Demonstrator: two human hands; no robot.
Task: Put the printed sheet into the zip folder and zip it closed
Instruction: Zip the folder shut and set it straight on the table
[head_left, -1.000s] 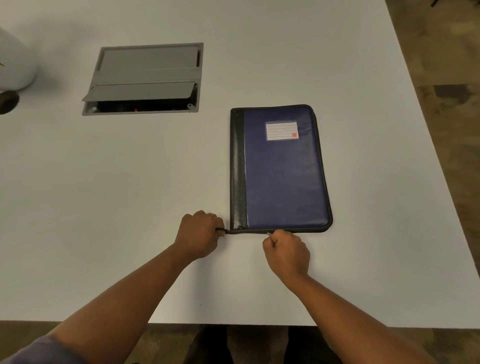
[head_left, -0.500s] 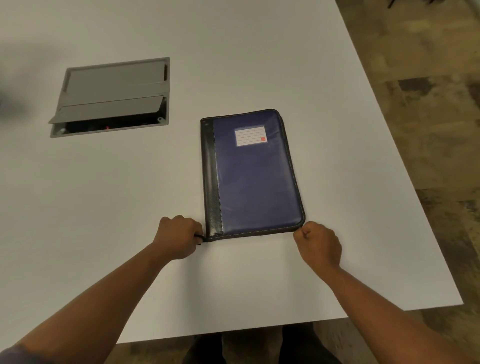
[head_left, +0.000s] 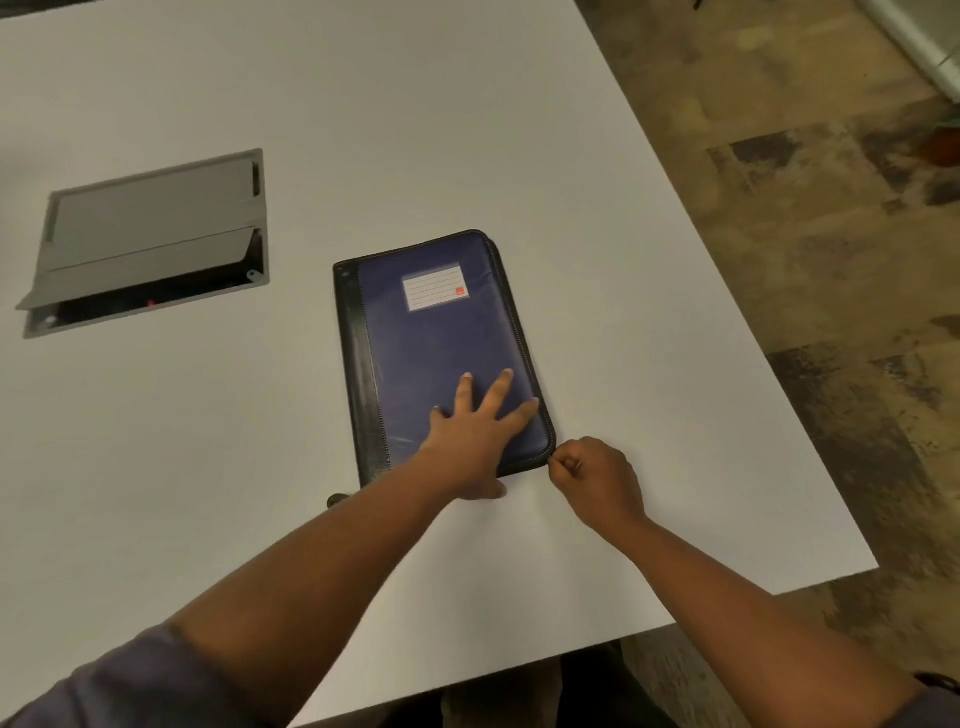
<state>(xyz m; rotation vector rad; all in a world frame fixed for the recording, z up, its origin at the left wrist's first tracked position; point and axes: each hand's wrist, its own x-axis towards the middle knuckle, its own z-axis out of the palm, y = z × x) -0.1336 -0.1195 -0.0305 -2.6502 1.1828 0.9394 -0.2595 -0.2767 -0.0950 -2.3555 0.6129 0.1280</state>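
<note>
A dark blue zip folder (head_left: 441, 343) with a black spine strip and a white label lies flat and closed on the white table (head_left: 363, 130). My left hand (head_left: 475, 426) lies on its near part with the fingers spread and straight, pressing the cover down. My right hand (head_left: 592, 475) is at the folder's near right corner, its curled fingers pinching the zip pull (head_left: 553, 457). The printed sheet is not visible.
A grey cable hatch (head_left: 150, 244) is set into the table at the left, its lid partly lifted. The table's right edge runs close beside the folder, with mottled brown floor (head_left: 805, 260) beyond. A small black tab (head_left: 335, 500) shows beside my left forearm.
My left hand let go of the tab at the folder's near left corner and moved onto the cover. My right hand carried the zip pull along the near edge to the right corner.
</note>
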